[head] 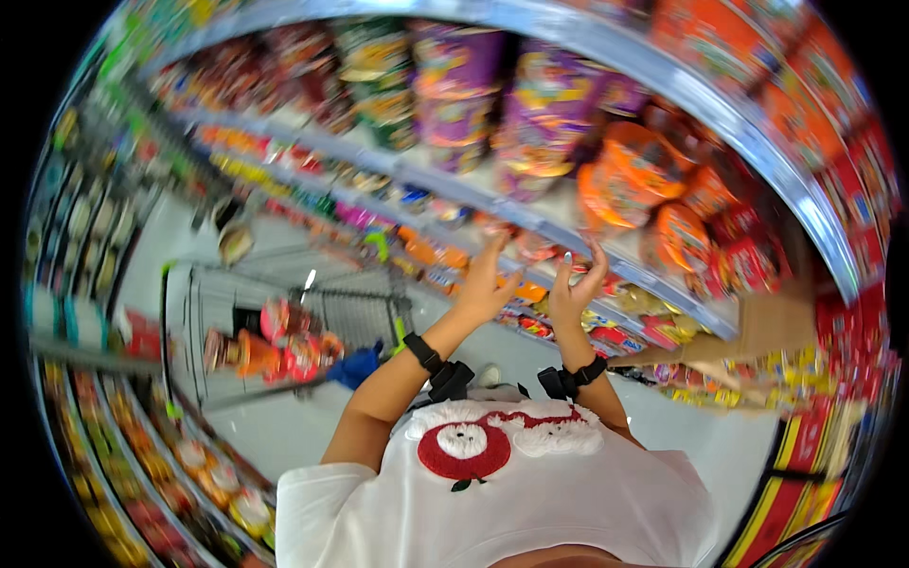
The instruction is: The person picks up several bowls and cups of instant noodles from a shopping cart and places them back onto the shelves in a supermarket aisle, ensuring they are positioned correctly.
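My left hand (485,284) is raised in front of the shelves, fingers apart, with nothing seen in it. My right hand (579,284) is beside it, its fingers spread and bent near the edge of a shelf (554,231), also without an object. Black straps circle both wrists. Beyond the right hand, orange instant noodle bowls (635,174) are piled on that shelf, with red packs (746,266) to their right. Purple noodle tubs (543,113) stand stacked farther left. The picture is blurred.
A metal shopping cart (355,309) stands at the left, holding several red and orange packaged goods (287,348) and something blue (357,366). More stocked shelves (142,461) run along the lower left. A cardboard box (774,319) is at the right. Part of a person shows beyond the cart.
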A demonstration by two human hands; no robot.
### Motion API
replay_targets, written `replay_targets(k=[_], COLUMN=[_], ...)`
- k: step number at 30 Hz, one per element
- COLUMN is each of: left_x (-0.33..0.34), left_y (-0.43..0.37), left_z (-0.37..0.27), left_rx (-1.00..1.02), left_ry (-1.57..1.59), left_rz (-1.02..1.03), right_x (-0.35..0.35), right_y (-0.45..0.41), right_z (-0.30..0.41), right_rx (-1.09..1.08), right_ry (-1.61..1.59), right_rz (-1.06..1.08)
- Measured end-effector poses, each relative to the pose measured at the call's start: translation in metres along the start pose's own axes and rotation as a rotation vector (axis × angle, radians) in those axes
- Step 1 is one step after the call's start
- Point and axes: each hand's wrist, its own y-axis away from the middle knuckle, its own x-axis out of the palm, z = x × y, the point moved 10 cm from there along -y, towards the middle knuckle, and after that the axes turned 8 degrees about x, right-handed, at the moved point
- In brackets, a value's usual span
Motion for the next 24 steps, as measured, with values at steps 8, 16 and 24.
replay_targets(k=[8, 16, 24], left_x=[-0.182, -0.367, -0.448], left_y=[0.175, 0.371, 0.487], left_z=[0.056, 0.039, 0.048], left_rx=[-0.402, -0.795, -0.893], left_ry=[-0.211, -0.34, -0.258], left_rz=[-0.269, -0.819, -1.2], right_x=[0.193, 0.326, 0.398], right_y=[0.194, 0.395, 0.503], right_z=[0.015, 0.091, 0.153], right_rx=[0.155, 0.074, 0.103], right_ry=[-0.153, -0.073, -0.222], right_rz=[0.739, 1.384, 1.666])
